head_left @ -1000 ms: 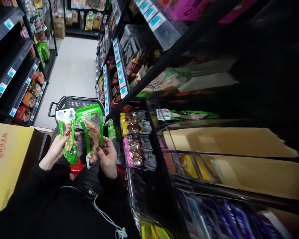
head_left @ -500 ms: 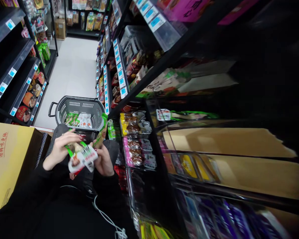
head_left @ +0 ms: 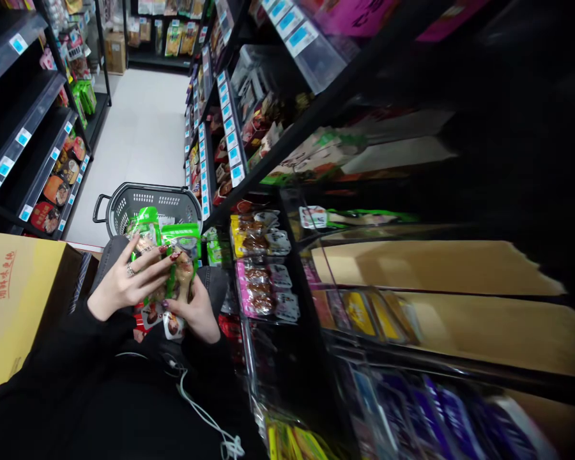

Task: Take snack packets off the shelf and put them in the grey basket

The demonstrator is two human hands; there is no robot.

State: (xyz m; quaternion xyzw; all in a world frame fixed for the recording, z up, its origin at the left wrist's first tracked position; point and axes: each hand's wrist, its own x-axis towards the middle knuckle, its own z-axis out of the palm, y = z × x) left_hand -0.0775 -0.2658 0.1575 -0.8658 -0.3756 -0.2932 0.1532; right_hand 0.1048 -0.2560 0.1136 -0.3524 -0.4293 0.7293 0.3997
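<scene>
My right hand (head_left: pixel 196 310) is closed around the lower part of a clear vacuum pack of meat with green edges (head_left: pixel 184 265), its thumb across the front. Beside it stands a second green-edged pack (head_left: pixel 147 220), overlapping the first one's left side. My left hand (head_left: pixel 133 281) lies over both packs, back up, fingers stretched and spread; its thumb is hidden. White printed ends of the packs point toward me. Just beyond the packs is a grey shopping basket (head_left: pixel 184 207), its contents mostly hidden behind them. Something red (head_left: pixel 141 329) shows below my left hand.
Shelves with yellow packs (head_left: pixel 253 233) and pink packs (head_left: pixel 257 291) run close along my right. A yellow carton (head_left: pixel 14 306) stands at my left, near black shelving (head_left: pixel 26 153). Pale floor (head_left: pixel 144 121) stretches ahead. A white earphone cable (head_left: pixel 201 412) hangs over my lap.
The packs were held apart, one in each hand, then brought together and tilted. Now they stand side by side, green ends up, with my left hand spread across them.
</scene>
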